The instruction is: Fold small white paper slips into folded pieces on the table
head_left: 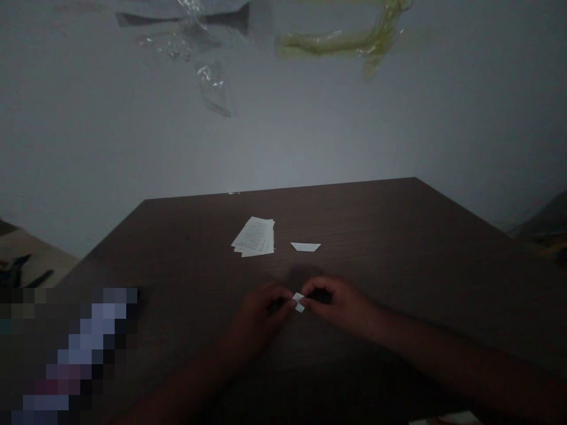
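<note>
Between my two hands is a small folded piece of white paper (299, 303), roughly diamond-shaped, held just above the table. My left hand (261, 310) pinches its left side between thumb and fingertips. On the right side, my right hand (339, 301) grips it the same way. Beyond the hands lies a flat folded paper strip (305, 247) with slanted ends and printed lines. To its left rests a loose stack of printed paper sheets (254, 236). My fingertips cover parts of the small paper's edges.
The dark wooden table (376, 236) meets a pale wall (310, 130) with clear and yellow tape (328, 44) stuck on it. A blurred-out object (80, 348) is at the lower left. A small white scrap (234, 193) sits at the table's back edge.
</note>
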The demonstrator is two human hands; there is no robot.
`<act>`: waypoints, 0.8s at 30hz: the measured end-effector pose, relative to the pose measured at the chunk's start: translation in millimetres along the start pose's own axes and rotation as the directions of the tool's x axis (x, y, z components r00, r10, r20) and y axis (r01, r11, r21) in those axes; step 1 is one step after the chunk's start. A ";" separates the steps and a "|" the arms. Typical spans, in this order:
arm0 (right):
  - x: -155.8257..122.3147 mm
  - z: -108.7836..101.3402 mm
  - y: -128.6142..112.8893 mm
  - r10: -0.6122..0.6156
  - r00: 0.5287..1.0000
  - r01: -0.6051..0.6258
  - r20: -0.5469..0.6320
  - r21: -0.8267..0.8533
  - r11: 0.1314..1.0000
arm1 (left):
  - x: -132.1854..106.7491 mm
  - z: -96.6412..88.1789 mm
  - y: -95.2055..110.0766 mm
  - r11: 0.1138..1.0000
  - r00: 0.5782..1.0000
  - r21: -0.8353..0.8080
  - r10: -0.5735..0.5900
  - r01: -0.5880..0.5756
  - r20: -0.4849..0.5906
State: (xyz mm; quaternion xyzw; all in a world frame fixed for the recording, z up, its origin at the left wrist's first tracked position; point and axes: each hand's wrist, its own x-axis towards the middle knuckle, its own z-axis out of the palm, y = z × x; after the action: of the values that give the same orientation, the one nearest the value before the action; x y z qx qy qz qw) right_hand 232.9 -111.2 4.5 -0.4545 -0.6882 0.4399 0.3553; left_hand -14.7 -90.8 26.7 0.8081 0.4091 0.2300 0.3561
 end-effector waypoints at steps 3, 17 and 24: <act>-2.0 -0.5 -4.4 -0.041 0.999 0.042 0.027 -0.054 0.998 | -2.1 0.7 0.4 0.998 0.998 -0.018 0.065 -0.065 0.002; -2.1 -0.4 2.3 -0.184 0.983 0.184 -0.008 -0.039 0.982 | -0.2 -1.6 -0.4 0.995 0.999 -0.091 0.039 -0.037 0.015; 1.7 -2.1 7.7 -0.099 0.989 0.111 -0.112 0.100 0.989 | 1.1 -5.3 2.8 0.984 0.987 -0.167 -0.089 0.066 -0.134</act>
State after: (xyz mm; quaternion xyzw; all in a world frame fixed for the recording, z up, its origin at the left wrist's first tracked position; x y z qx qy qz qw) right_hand 236.5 -107.5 -1.8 -0.4210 -0.6668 0.4316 0.4380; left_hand -16.1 -88.9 32.4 0.7414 0.4445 0.3051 0.3996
